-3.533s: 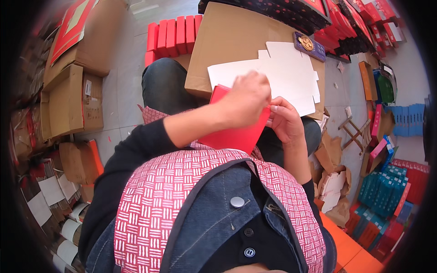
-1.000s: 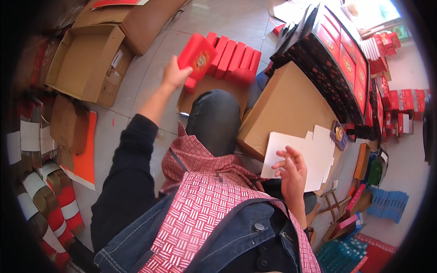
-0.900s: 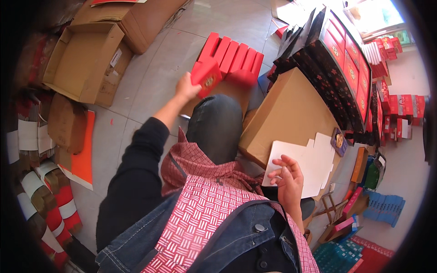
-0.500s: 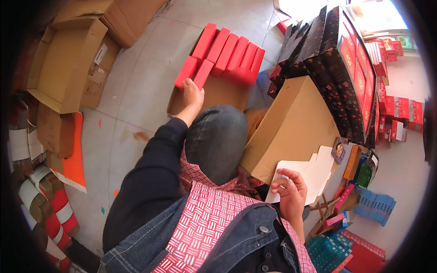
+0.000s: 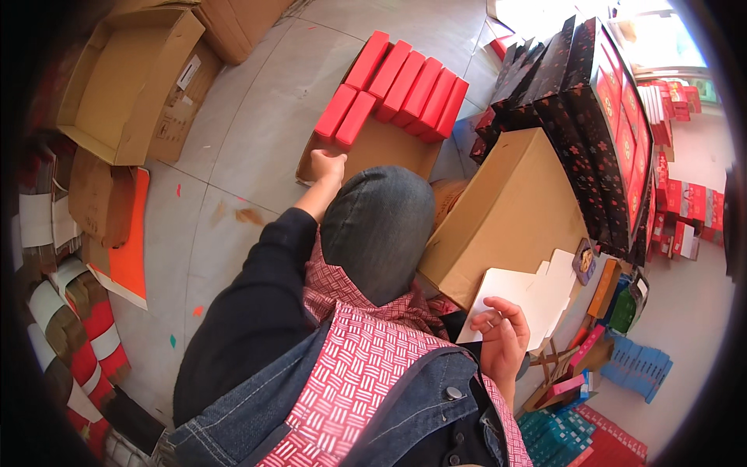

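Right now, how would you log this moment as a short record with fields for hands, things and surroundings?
Left hand: Left hand at the near end of a red box; grip unclear
Right hand: Right hand raised with fingers curled, holding nothing visible, by the white sheet
Red boxes: six in the back row, two in front, standing in the open carton
White sheet: lying on the large brown box
Surroundings: stacked black floral boxes beyond the large brown box
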Demonstrator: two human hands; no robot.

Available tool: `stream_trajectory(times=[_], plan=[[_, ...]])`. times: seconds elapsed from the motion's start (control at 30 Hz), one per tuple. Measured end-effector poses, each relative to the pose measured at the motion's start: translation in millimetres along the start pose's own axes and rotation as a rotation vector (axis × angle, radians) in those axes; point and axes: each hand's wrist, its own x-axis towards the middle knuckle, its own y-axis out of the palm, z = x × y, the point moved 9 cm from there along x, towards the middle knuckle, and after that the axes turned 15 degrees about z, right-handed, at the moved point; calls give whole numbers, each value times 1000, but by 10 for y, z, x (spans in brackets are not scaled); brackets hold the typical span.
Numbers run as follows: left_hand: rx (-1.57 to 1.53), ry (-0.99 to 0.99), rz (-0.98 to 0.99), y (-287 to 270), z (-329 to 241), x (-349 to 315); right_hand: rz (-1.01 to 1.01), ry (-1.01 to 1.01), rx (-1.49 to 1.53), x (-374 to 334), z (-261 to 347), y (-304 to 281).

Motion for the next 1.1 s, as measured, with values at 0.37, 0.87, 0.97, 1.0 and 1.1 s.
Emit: stream_trajectory(times=[0.37,0.87,0.97,1.0,1.1], plan=[[59,72,503,146,-189,114,297,-120,-111,-243,522,369],[84,660,341,-653,-1315,-1716,-103,-484,-1637,-703,448,173],[161,945,235,-445,-1763,-2642,-153,-589,-1657,-739,159,141],[175,1050,217,-389,-1855,-2901,-161,-617,-1632,-748,148,128],[460,1360,457,88,-2000,-3643,-192,-730,-1541,-781,163,43]])
